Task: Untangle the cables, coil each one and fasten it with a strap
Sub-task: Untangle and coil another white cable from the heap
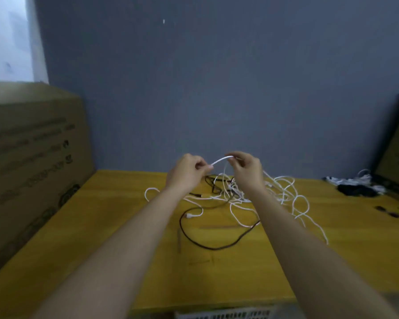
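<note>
Hands are working above a smooth yellow wooden bench (101,226): the left hand (186,172) and right hand (247,169) are each pinching one thin, round white cable (219,160), holding a short arched stretch between them. Below them a loose tangle of white cables (283,192) and a thin black cable (207,246) is lying in loops on the bench. A printed cardboard box (32,157) is standing at the left. Another dark and white bundle (355,186) is lying far right.

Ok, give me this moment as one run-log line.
stage: untangling | left hand: pinches white cable | right hand: pinches same cable | tangle: on table | coiled: none
</note>
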The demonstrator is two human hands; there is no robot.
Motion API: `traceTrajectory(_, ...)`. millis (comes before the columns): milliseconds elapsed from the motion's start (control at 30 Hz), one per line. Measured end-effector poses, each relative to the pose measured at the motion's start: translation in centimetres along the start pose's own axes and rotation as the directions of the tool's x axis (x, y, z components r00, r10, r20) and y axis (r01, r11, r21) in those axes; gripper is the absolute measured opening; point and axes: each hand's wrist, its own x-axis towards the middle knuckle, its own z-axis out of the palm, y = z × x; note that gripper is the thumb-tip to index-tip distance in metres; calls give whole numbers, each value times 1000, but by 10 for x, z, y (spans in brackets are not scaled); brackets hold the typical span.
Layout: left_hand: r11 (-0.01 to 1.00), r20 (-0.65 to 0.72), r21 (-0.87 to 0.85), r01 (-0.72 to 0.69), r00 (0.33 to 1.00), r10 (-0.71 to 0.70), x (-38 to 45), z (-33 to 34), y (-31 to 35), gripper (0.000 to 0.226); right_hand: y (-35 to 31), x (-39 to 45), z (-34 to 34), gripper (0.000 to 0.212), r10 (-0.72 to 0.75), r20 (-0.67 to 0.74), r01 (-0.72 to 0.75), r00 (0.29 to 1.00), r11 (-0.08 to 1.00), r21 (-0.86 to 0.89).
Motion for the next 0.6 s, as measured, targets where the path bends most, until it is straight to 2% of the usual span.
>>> traceTrajectory(133,994,-112,-39,-101,989,96,-4,-33,56,19,-69,19,-40,14,-137,-21,137,990,990,27)
traceTrajectory(233,990,-141,-27,-141,981,136,-17,-50,89,19,-103,17,-61,16,-217,-78,224,973,970,90)
traceTrajectory(300,986,-142,-62,-155,979,145,-29,-53,98,19,-100,8,-66,12,-178,-57,182,982,979,93)
traceTrajectory(433,964,-62,-211,-162,986,152,-52,-51,101,16,-57,-25,-64,15,-23,36,25,999,999,-42)
traceTrajectory(500,954,6,-264,-146,988,153,-62,-48,99,15,-42,-49,-54,13,39,112,-40,993,999,5)
traceTrajectory(600,930,65,-351,-107,988,138,-73,-37,88,16,-23,-80,-33,22,144,208,-171,967,978,120)
